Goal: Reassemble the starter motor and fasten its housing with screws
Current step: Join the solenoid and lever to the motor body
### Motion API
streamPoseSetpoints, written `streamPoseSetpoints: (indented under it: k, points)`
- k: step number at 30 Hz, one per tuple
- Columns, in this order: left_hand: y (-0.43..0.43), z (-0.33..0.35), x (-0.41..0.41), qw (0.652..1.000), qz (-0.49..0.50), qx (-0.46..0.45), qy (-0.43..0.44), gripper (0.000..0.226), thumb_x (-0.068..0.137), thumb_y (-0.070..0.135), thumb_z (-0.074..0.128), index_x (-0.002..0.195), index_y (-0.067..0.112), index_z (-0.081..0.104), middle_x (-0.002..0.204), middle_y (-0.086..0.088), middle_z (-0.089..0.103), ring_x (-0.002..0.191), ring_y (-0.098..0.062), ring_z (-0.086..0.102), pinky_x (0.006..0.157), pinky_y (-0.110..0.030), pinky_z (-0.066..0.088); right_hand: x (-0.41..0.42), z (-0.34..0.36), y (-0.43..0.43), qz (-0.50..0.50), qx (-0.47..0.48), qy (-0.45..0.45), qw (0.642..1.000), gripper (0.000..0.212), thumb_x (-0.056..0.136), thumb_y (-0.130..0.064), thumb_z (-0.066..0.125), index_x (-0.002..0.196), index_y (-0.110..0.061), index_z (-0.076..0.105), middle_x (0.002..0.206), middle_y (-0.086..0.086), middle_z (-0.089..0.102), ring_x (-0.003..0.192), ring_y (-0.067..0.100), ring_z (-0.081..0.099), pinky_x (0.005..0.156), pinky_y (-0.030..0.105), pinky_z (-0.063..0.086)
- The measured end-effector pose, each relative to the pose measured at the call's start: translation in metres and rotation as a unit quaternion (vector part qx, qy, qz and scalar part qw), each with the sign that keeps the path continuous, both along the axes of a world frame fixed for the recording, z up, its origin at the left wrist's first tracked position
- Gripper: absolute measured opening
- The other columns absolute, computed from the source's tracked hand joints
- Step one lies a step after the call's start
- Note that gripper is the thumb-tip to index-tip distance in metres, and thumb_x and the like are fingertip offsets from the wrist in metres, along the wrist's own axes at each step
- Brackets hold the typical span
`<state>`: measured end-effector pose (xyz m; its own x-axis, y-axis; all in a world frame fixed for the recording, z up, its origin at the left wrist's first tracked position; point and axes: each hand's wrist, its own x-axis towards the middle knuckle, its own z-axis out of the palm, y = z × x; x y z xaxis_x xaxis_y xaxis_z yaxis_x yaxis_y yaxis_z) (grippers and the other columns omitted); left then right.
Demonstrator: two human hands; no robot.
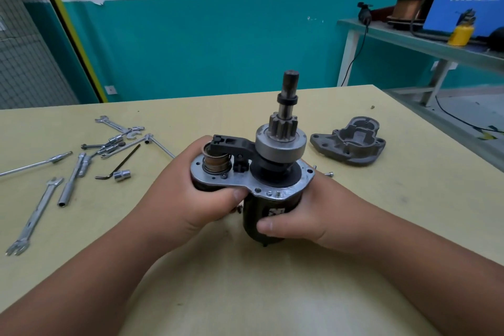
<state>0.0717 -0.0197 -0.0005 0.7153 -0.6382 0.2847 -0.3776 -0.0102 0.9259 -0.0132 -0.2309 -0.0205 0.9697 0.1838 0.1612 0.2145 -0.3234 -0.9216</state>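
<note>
Bright even light, soft shadows, wide-angle bending at edges, slight blur.

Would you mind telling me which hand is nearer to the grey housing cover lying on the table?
Right. The right hand grips the starter motor on the side facing the housing cover; the left hand grips the motor's opposite side, farther away.

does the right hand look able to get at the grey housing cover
Probably yes: the right hand grips the starter motor, but the housing cover lies uncovered on the table just beyond it.
</note>
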Motion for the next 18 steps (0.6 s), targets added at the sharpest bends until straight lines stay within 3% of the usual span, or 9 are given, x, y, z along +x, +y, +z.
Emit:
streamPoseSetpoints:
  k: [4,7,10,12,15,18]
  points:
    - [0.003,0.005,-0.004,0.999,-0.039,0.009,-0.006,0.038,0.065,0.041,0.082,0.101,0.046,0.069,0.092,0.011,0.077,0.078,0.0,0.071,0.063,-0.013,0.052,0.001,0.002,-0.004,0.039,0.015,0.023,0.999,0.059,0.085,-0.01,0.078,0.14,-0.018,0.056,0.124,-0.009,0.069,0.121,0.016,0.064,0.097,0.03,0.047]
    - [0.003,0.006,-0.005,0.999,-0.036,0.014,-0.007,0.042,0.066,0.043,0.081,0.106,0.047,0.069,0.098,0.013,0.078,0.083,0.001,0.073,0.065,-0.011,0.053,0.0,0.001,-0.005,0.033,0.014,0.023,0.999,0.058,0.085,-0.007,0.079,0.138,-0.021,0.059,0.12,-0.012,0.071,0.114,0.011,0.067,0.092,0.022,0.049]
    - [0.0,0.002,-0.003,1.0,-0.003,0.001,-0.009,0.048,0.066,0.04,0.08,0.112,0.031,0.069,0.101,0.005,0.079,0.09,-0.007,0.075,0.07,-0.017,0.056,0.0,-0.005,0.001,-0.002,0.03,-0.001,1.0,0.053,0.084,-0.012,0.078,0.132,-0.022,0.061,0.121,-0.011,0.073,0.113,0.008,0.068,0.09,0.02,0.052]
    - [-0.003,0.0,-0.004,1.0,0.02,0.002,-0.008,0.046,0.066,0.045,0.08,0.109,0.036,0.069,0.104,0.003,0.08,0.096,-0.012,0.076,0.076,-0.024,0.06,0.002,-0.008,0.007,-0.027,0.073,-0.018,0.997,0.046,0.084,-0.01,0.076,0.127,-0.026,0.066,0.113,-0.011,0.075,0.104,0.005,0.07,0.082,0.018,0.054]
    - [-0.004,0.001,-0.005,1.0,0.028,-0.01,0.006,0.039,0.066,0.048,0.079,0.104,0.046,0.07,0.096,0.009,0.08,0.085,-0.005,0.076,0.065,-0.02,0.058,0.004,-0.007,0.013,-0.029,0.101,-0.041,0.994,0.046,0.088,-0.003,0.073,0.126,-0.028,0.068,0.117,-0.008,0.076,0.108,0.006,0.07,0.085,0.017,0.053]
    - [-0.005,0.002,-0.003,0.999,0.007,-0.017,0.028,0.032,0.067,0.044,0.078,0.098,0.05,0.072,0.085,0.012,0.078,0.073,0.0,0.073,0.057,-0.013,0.052,0.008,-0.005,0.012,-0.011,0.088,-0.051,0.995,0.053,0.089,0.006,0.071,0.135,-0.017,0.063,0.127,-0.003,0.073,0.12,0.012,0.067,0.094,0.019,0.051]
